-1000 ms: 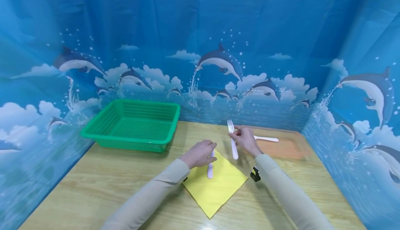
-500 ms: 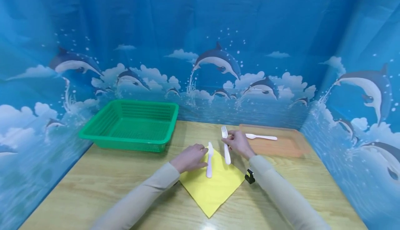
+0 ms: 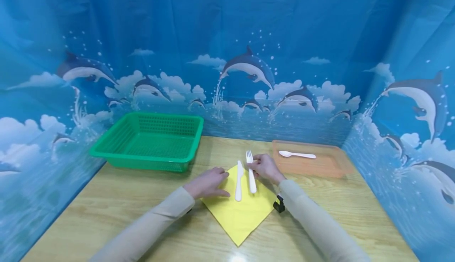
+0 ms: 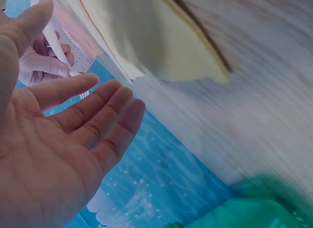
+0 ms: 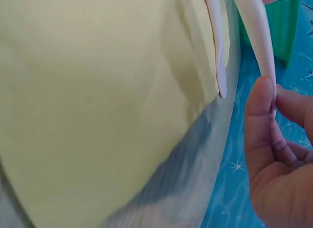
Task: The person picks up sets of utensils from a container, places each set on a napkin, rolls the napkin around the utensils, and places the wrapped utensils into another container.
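My right hand [image 3: 266, 168] pinches a white plastic fork [image 3: 252, 181] between thumb and fingers near its neck, tines pointing away, over the right part of a yellow napkin [image 3: 236, 224]. In the right wrist view the thumb and forefinger meet on the fork [image 5: 258, 34], whose handle is raised above the napkin. A white plastic knife [image 3: 238, 185] lies on the napkin, left of the fork. Beside the knife, at the napkin's left corner, is my left hand [image 3: 209, 183]. The left wrist view has this hand [image 4: 73, 140] with fingers extended and nothing in the palm.
A white spoon [image 3: 298, 155] lies in a shallow orange tray [image 3: 334, 167] at the back right. The green basket [image 3: 142, 160] stands at the back left. Behind the wooden table [image 3: 113, 210] hangs a blue dolphin-print curtain [image 3: 199, 25].
My right hand has carried the fork leftward from beside the tray to over the napkin. My left hand has drawn back left, off the knife, which stays on the napkin.
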The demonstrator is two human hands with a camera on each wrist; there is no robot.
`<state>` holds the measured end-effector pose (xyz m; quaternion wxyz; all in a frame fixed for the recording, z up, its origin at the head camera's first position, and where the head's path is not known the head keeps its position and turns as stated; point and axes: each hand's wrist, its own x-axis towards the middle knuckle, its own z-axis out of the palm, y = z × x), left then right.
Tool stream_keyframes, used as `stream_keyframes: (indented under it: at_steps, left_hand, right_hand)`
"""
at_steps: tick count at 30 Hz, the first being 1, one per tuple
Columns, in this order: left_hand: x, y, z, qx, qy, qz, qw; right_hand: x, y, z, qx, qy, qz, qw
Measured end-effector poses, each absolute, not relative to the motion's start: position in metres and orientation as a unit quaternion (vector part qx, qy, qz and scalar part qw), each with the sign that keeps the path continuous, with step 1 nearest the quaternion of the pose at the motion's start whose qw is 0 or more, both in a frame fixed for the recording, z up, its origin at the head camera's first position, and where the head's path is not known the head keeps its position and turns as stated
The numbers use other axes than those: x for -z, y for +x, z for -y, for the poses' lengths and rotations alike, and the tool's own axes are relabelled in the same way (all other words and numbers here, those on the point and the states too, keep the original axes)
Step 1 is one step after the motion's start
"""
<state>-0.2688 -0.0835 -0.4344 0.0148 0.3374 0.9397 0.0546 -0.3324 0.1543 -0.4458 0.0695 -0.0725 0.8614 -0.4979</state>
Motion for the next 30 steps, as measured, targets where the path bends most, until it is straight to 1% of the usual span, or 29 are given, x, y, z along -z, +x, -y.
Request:
stream_keyframes:
  at_steps: [7, 12, 20, 30]
  left_hand:
    - [0.437, -0.268, 0.088, -0.075, 0.318, -0.944, 0.047]
    - [0.439, -0.265, 0.088, -0.079, 0.323, -0.941, 0.064]
    - [0.443, -0.265, 0.088, -0.058, 0.327, -0.941, 0.072]
    - [0.445, -0.266, 0.087, -0.037, 0.350, -0.934, 0.054]
  right_hand:
    - [0.448, -0.329, -0.149, 0.535, -0.042, -0.838, 0.097]
    - [0.451, -0.327, -0.148, 0.545, -0.029, -0.828, 0.129]
    - [0.456, -0.325, -0.145, 0.551, -0.017, -0.821, 0.146]
    - [0.461, -0.320, -0.142, 0.545, -0.014, -0.825, 0.151]
